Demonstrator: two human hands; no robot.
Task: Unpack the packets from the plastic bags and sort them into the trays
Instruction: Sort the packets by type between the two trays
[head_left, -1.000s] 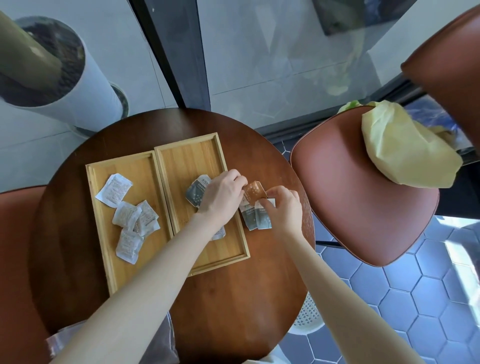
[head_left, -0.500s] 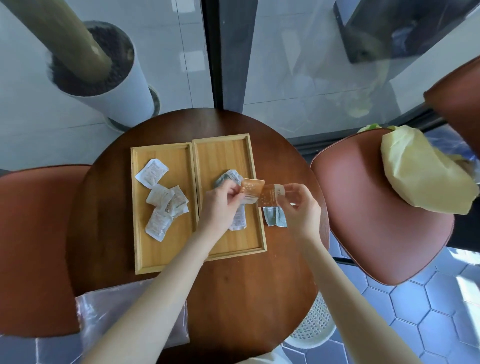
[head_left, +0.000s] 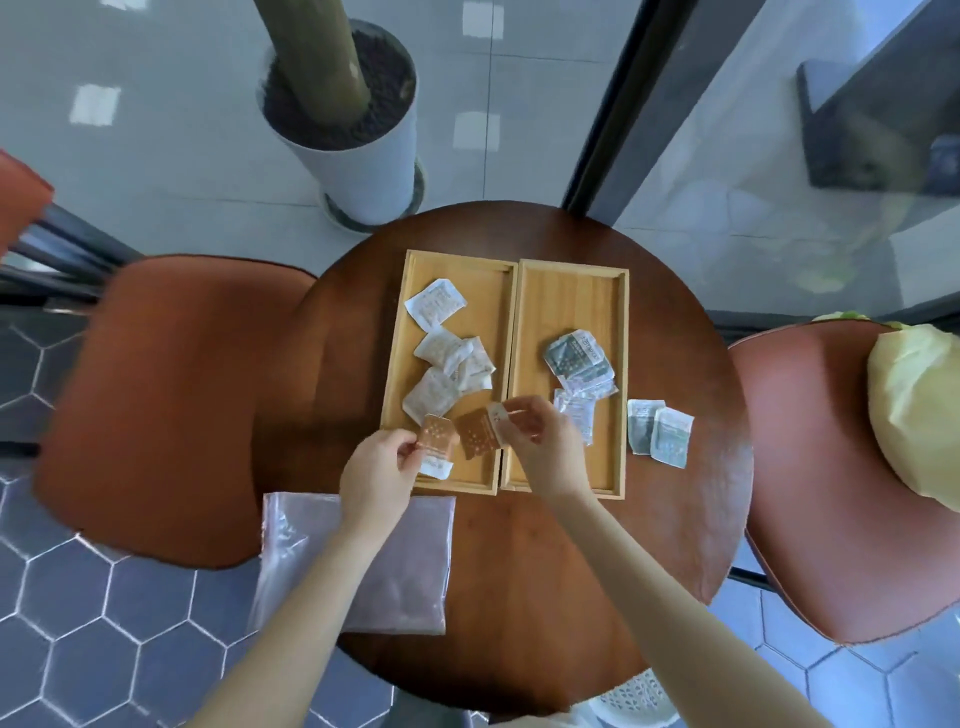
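Pinching one orange packet (head_left: 435, 435) in each hand (head_left: 375, 470) over half-filled trays (head_left: 451, 259), leaving two green packets (head_left: 658, 432) waiting near the counter's right edge.

The packets (head_left: 576, 358) carry print, all too blurred to read.

a round dark wooden table (head_left: 519, 582) stands between two brown-seated chairs (head_left: 171, 405), on blue hexagonal floor tiles (head_left: 104, 623). behind it, a white planter (head_left: 358, 161) stands beside glass panels (head_left: 779, 156).
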